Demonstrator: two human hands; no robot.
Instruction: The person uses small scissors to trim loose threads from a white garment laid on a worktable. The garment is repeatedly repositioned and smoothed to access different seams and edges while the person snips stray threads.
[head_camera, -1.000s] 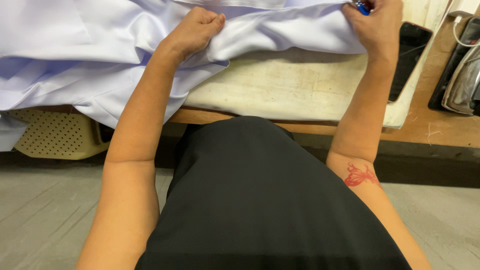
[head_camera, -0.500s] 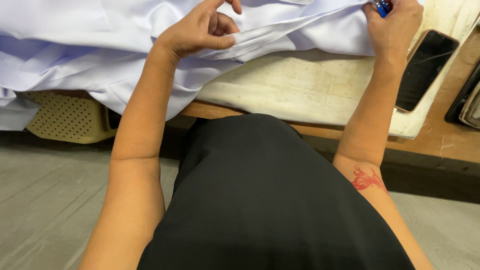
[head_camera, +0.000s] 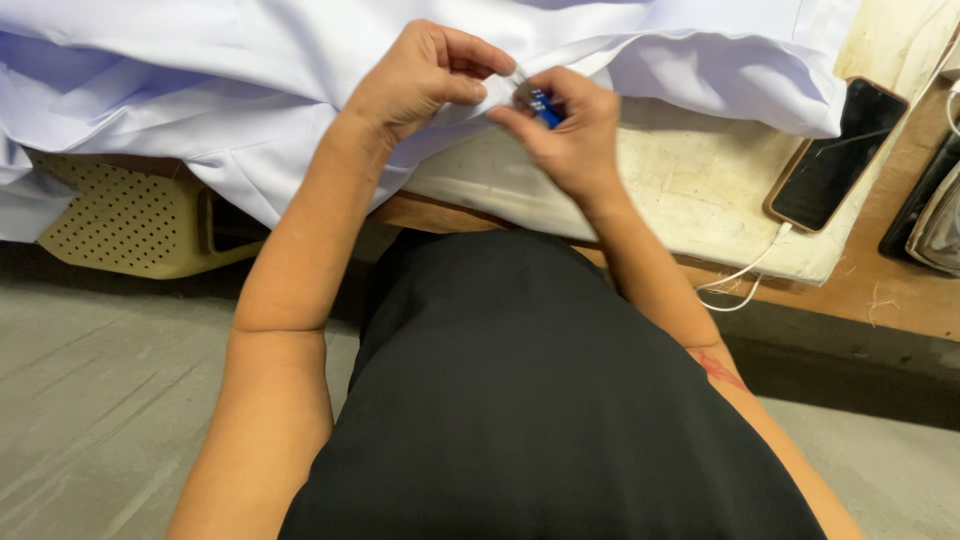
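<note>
Head view, steeply downward, close.

Phone (head_camera: 835, 155), white cable (head_camera: 745, 280), perforated basket (head_camera: 120, 215)

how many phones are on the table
1: a black rectangular phone in a tan case lies screen-up at the padded table's right end, cable attached. Others may hide under the white cloth.

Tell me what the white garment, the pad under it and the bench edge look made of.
White garment: thin woven cloth, slight sheen, soft folds. Pad: likely padded fabric, cream, matte, scuffed. Bench edge: wood, brown, worn.
</note>
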